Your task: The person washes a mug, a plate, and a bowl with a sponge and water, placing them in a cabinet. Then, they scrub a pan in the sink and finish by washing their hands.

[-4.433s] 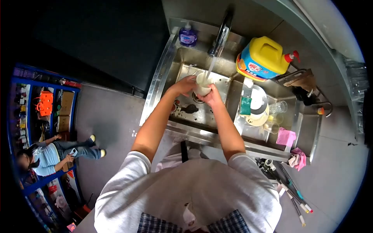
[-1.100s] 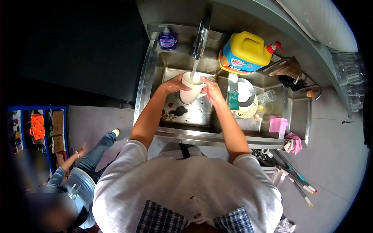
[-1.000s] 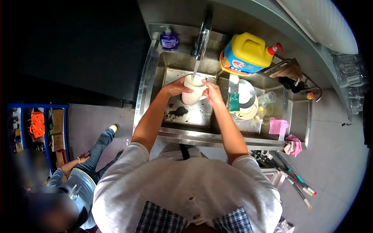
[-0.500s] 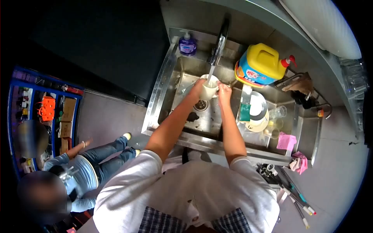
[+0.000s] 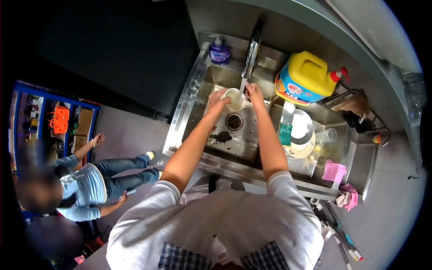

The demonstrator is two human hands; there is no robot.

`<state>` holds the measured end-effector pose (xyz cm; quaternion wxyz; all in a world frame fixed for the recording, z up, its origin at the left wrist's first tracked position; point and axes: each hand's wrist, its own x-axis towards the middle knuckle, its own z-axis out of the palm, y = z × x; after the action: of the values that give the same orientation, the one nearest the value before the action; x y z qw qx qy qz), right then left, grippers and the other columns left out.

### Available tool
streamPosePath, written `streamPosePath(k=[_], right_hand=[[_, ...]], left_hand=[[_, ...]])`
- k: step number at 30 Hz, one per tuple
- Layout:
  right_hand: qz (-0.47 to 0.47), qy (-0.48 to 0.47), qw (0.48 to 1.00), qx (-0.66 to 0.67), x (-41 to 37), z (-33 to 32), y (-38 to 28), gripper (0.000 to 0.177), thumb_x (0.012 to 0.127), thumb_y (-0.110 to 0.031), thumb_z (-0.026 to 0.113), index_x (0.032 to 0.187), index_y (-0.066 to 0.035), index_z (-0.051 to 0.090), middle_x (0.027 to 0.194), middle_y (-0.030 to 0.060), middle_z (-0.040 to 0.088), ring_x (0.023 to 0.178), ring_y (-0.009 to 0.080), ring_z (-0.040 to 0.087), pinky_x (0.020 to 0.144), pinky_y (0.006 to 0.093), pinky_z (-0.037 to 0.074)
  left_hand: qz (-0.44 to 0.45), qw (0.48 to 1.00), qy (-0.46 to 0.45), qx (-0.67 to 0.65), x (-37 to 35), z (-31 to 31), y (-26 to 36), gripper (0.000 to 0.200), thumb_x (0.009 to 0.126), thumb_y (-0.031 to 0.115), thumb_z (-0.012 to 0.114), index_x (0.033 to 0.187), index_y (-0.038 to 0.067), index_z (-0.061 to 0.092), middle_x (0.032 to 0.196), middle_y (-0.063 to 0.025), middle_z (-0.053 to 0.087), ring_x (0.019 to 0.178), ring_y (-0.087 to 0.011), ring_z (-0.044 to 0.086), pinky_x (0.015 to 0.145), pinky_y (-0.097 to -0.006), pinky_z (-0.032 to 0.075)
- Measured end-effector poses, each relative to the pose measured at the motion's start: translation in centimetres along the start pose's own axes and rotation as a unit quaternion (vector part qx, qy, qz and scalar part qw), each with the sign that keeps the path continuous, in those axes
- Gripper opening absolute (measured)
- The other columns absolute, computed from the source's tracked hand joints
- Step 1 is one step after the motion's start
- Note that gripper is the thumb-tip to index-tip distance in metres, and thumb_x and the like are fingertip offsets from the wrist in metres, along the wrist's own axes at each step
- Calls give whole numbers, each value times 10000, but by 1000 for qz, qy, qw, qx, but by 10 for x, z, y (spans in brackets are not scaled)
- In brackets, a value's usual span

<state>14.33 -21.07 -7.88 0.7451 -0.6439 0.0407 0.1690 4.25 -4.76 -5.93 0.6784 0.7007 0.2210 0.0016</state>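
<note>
A white mug (image 5: 237,106) is held over the left sink basin (image 5: 245,143), its mouth tipped up toward the faucet (image 5: 252,56). Water runs from the spout into or against it. My left hand (image 5: 218,103) is closed around the mug's left side. At the far right of its rim, by the stream, is my right hand (image 5: 254,93), fingers curled against the mug; the fingertips are partly hidden. Below the mug lies the drain (image 5: 234,122), with dark food scraps (image 5: 222,137) beside it.
A yellow detergent jug (image 5: 307,74) stands behind the right basin, which holds stacked plates (image 5: 302,144), a green scouring pad (image 5: 285,134) and several glasses (image 5: 326,135). A purple soap bottle (image 5: 219,53) stands back left. Another person (image 5: 85,182) is at the left near blue shelves.
The mug has shifted slightly left and its mouth has turned more toward me. My right hand has moved up nearer the spout. The other person's arms have moved.
</note>
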Motion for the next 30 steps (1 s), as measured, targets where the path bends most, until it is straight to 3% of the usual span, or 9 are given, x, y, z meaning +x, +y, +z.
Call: streamPosePath(k=[1,5,8,11,15,17,23,27,30], right_hand=[[-27,1,996,-83,22,3,1,194,881,-230,601,871,-73,486,656,50,577,519,151,572,424,313,444],[-178,-32,879,-441,77,-5,-20,383,792,-340,687,750,-19,484,661,168,585,672,347,598,656,434,456],[5,-106,957,-270,71,-9,-55,402,833,-413,646,760,-35,534,621,104,598,478,194,559,433,337,436],[10,-40,982,-186,57,0,-42,413,847,-430,624,770,-33,542,620,68,599,430,130,532,372,282,417],[29,-216,966,-138,-8,2,3,184,903,-213,521,1017,-89,595,981,45,627,807,135,612,570,296,524],[37,-321,944,-65,-57,4,0,479,819,-34,600,1279,-106,487,1171,36,551,913,180,573,734,360,514],[-212,-280,935,-54,-113,26,-18,574,815,-43,619,1341,-36,390,1258,82,506,1103,176,509,959,332,407],[-223,-240,945,-4,-110,25,-25,533,873,-90,534,1368,-50,342,1247,80,513,1124,184,502,944,332,414],[-32,-229,969,90,-120,-3,-60,539,887,-62,482,1396,-64,303,1285,127,505,1079,208,546,889,358,467]], left_hand=[[19,999,37,25,-6,5,4,563,635,171,668,1193,137,603,1363,-147,339,1285,-308,351,1022,-355,346],[105,981,101,126,-41,5,31,521,598,174,724,1113,181,653,1413,-97,296,1257,-346,353,1026,-384,335],[159,939,115,282,-60,5,53,528,581,156,748,1099,181,652,1392,-87,324,1232,-368,354,1008,-425,341],[241,872,114,410,-77,-6,76,532,543,173,767,1064,177,663,1375,-81,347,1210,-365,348,1024,-444,301],[376,783,99,485,-91,-16,96,570,503,205,781,1057,183,649,1333,-93,402,1187,-410,338,984,-517,283],[421,753,77,499,-94,-20,101,584,508,212,772,1075,197,632,1323,-87,432,1196,-436,326,945,-556,291],[543,648,-11,534,-114,-17,142,597,502,215,766,1079,203,615,1354,-35,434,1195,-449,345,932,-571,305],[553,597,-79,575,-133,-18,161,671,495,214,773,1137,212,578,1389,-13,398,1199,-459,342,941,-597,308],[572,582,-99,570,-142,-17,163,745,455,219,801,1163,212,568,1398,-15,383,1207,-459,338,945,-601,314]])
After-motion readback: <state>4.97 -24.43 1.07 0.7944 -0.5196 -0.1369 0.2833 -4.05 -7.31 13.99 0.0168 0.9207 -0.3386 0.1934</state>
